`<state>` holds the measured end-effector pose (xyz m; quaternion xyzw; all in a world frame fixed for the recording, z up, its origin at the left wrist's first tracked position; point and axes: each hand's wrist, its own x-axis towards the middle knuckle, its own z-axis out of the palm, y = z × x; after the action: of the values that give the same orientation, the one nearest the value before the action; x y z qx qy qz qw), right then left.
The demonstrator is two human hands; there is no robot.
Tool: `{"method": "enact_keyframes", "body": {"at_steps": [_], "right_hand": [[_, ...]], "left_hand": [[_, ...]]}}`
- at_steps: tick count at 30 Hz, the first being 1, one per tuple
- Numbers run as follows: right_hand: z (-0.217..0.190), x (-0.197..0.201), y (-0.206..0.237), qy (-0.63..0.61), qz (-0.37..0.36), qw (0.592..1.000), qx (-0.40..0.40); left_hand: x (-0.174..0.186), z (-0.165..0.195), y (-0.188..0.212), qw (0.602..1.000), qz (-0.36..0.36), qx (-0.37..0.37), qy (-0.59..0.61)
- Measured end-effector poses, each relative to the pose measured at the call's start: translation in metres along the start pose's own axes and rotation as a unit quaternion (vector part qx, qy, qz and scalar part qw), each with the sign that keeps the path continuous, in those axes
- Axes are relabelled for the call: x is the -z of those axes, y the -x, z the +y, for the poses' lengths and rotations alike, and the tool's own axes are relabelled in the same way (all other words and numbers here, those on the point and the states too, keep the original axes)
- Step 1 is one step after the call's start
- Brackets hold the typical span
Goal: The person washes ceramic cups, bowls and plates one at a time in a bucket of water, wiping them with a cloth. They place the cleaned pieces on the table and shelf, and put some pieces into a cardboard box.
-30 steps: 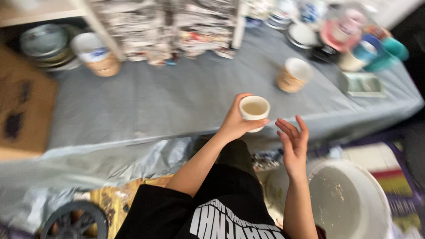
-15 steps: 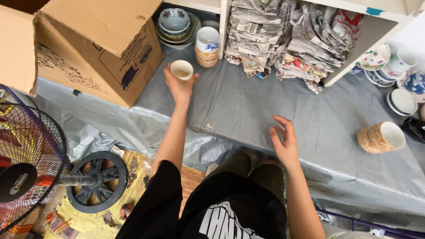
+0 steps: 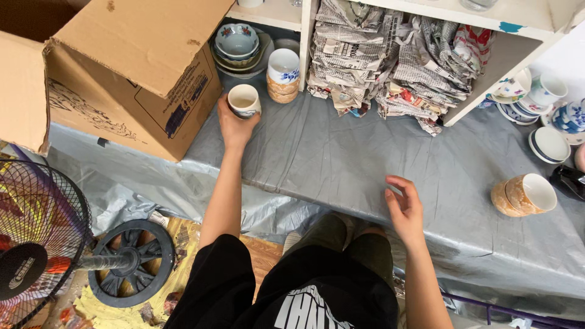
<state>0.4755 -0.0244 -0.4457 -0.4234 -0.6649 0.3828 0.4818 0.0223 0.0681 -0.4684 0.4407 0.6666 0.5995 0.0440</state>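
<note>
My left hand grips a small white cup with a dark pattern and holds it out over the grey-covered table, close to a stack of cups and beside a cardboard box. My right hand rests open on the near edge of the table, fingers loosely curled, holding nothing. A tan mug lying on its side is to the right of that hand.
Stacked bowls and bundles wrapped in newspaper fill a white shelf at the back. More cups and saucers crowd the right end. A standing fan is on the floor at the left.
The view swung left from the right end of the table. My left hand has carried the cup across to the shelf side by the box. My right hand came down onto the table edge.
</note>
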Motion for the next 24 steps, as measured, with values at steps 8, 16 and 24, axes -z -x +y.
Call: {"method": "enact_keyframes", "body": {"at_steps": [8, 16, 24], "right_hand": [[-0.063, -0.035, -0.044, 0.004, -0.078, 0.993, 0.085], [-0.150, -0.112, -0.144, 0.056, -0.179, 0.960, 0.209], [-0.167, -0.143, -0.228, 0.093, -0.206, 0.949, 0.220]], "left_hand": [[0.010, 0.082, 0.016, 0.990, -0.019, -0.084, 0.111], [0.008, 0.149, 0.020, 0.987, -0.034, -0.076, 0.138], [-0.006, 0.169, -0.023, 0.990, -0.044, -0.088, 0.102]]}}
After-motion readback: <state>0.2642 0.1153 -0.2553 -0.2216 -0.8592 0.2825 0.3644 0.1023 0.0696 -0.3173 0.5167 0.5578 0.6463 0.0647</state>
